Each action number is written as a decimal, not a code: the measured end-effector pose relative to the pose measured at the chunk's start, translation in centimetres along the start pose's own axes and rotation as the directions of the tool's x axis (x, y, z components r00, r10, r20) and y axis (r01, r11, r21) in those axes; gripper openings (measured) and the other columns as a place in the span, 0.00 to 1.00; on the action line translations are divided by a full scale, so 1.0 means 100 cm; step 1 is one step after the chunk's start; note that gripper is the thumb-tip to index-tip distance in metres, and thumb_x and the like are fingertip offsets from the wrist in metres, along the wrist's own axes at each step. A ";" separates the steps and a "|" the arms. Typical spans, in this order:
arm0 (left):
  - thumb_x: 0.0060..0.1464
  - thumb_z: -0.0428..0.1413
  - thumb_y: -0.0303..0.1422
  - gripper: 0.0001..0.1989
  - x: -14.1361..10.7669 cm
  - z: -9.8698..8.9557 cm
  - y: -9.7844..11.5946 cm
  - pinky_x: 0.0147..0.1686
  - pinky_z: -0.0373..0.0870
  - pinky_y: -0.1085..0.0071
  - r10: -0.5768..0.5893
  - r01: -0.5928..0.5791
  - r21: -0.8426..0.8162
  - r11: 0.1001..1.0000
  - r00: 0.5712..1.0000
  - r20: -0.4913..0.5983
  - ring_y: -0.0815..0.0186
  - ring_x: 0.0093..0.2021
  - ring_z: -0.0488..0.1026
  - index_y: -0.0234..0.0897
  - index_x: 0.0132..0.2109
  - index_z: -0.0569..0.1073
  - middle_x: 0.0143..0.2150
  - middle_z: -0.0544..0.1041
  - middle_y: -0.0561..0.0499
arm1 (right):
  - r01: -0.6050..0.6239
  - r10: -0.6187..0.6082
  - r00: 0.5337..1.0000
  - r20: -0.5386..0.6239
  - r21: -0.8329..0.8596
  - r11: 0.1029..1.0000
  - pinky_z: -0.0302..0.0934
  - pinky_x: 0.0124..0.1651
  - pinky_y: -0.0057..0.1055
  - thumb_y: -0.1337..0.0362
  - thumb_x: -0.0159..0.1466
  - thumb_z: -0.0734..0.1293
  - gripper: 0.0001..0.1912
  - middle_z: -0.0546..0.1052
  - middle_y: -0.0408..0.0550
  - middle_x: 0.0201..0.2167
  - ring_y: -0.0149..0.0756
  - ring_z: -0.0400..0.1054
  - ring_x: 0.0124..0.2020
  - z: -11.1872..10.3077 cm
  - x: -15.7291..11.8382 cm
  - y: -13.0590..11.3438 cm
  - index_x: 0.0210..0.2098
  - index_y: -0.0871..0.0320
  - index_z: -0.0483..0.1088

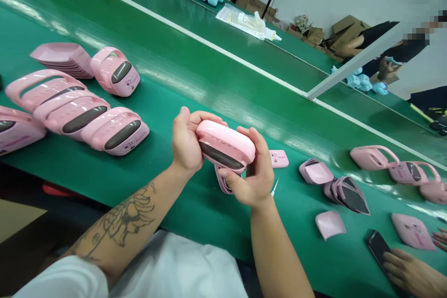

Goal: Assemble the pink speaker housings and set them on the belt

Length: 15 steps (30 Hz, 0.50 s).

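Between my two hands is a glossy pink plastic housing [226, 146] with a dark oval window along its lower side. My left hand [186, 144] grips its left end, fingers passing behind it. Around the right end my right hand [256, 179] is closed, thumb under the near edge. The housing is held above the green table [181, 237]. Beneath it a stack of pink panels [223, 181] is partly hidden by my right hand. A flat pink printed piece [279, 159] and a thin white-tipped tool [275, 188] lie just right of that hand.
Several pink handled housings [120, 131] stand at left beside stacked pink panels [64, 58]. More pink panels [316, 171] and housings [373, 157] lie at right. A co-worker's hand [412, 267] touches a phone [379, 249]. A pale post [344, 63] rises from the white-edged divider.
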<state>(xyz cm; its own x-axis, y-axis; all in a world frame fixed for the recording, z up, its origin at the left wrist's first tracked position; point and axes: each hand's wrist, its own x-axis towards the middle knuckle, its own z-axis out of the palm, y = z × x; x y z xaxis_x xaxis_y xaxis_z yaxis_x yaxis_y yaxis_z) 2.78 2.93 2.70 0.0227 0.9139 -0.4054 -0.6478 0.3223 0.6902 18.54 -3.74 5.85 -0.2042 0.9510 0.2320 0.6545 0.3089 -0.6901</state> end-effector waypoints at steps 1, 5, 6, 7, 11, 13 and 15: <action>0.62 0.48 0.73 0.42 0.000 -0.004 -0.003 0.36 0.82 0.57 0.000 0.000 -0.005 1.000 0.999 0.040 0.51 0.38 0.84 0.36 0.35 0.79 0.38 0.85 0.37 | -0.056 0.056 0.998 0.010 0.012 0.998 0.69 0.78 0.47 0.43 0.68 0.74 0.50 0.68 0.59 0.72 0.44 0.69 0.73 0.000 -0.001 -0.003 0.81 0.50 0.51; 0.68 0.51 0.66 0.37 -0.011 -0.035 -0.010 0.49 0.85 0.53 0.099 -0.119 0.056 0.991 0.957 0.274 0.47 0.53 0.85 0.35 0.54 0.79 0.55 0.85 0.34 | -0.314 0.309 0.949 0.064 0.088 0.945 0.69 0.79 0.48 0.42 0.64 0.78 0.52 0.68 0.58 0.74 0.45 0.69 0.74 -0.008 -0.006 -0.020 0.79 0.51 0.58; 0.66 0.57 0.64 0.37 -0.017 -0.047 -0.009 0.53 0.85 0.54 0.150 -0.209 0.130 0.969 0.919 0.365 0.46 0.58 0.84 0.36 0.62 0.78 0.62 0.82 0.34 | -0.374 0.366 0.926 0.092 0.097 0.922 0.70 0.79 0.47 0.42 0.63 0.79 0.52 0.68 0.56 0.74 0.44 0.70 0.73 -0.011 -0.007 -0.026 0.78 0.50 0.59; 0.62 0.65 0.62 0.40 -0.024 -0.060 -0.007 0.58 0.83 0.56 0.178 -0.314 0.238 0.919 0.870 0.459 0.46 0.63 0.81 0.37 0.68 0.74 0.68 0.77 0.33 | -0.424 0.410 0.902 0.135 0.097 0.901 0.70 0.78 0.46 0.42 0.62 0.80 0.52 0.69 0.55 0.74 0.43 0.71 0.73 -0.015 -0.009 -0.032 0.78 0.49 0.60; 0.49 0.79 0.51 0.59 -0.059 -0.107 0.011 0.68 0.78 0.58 0.066 -0.488 0.555 0.674 0.788 0.612 0.46 0.72 0.76 0.47 0.80 0.62 0.79 0.65 0.36 | -0.477 0.423 0.819 0.387 0.053 0.877 0.71 0.77 0.43 0.39 0.56 0.83 0.57 0.72 0.52 0.71 0.41 0.72 0.72 -0.022 -0.019 -0.052 0.77 0.48 0.61; 0.47 0.80 0.47 0.57 -0.076 -0.120 0.021 0.66 0.81 0.61 -0.065 -0.450 0.657 0.605 0.794 0.604 0.49 0.70 0.78 0.49 0.79 0.64 0.76 0.71 0.41 | -0.419 0.329 0.816 0.476 0.094 0.903 0.73 0.75 0.38 0.39 0.54 0.84 0.57 0.73 0.53 0.68 0.38 0.73 0.70 -0.017 -0.027 -0.055 0.74 0.51 0.63; 0.46 0.80 0.44 0.53 -0.090 -0.124 0.025 0.61 0.83 0.65 -0.226 -0.371 0.730 0.574 0.786 0.576 0.53 0.64 0.82 0.49 0.76 0.68 0.69 0.79 0.46 | -0.362 0.241 0.825 0.511 0.151 0.920 0.73 0.73 0.33 0.40 0.53 0.84 0.56 0.75 0.54 0.65 0.35 0.74 0.67 -0.008 -0.038 -0.055 0.72 0.54 0.65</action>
<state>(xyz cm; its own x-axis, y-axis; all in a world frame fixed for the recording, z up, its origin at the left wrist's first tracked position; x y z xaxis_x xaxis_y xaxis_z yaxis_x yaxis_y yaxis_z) -8.52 -7.55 0.60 0.6027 0.7875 -0.1288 0.1760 0.0262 0.9840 16.30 -9.04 9.35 -0.3824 0.8649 -0.3252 0.5662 -0.0588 -0.8222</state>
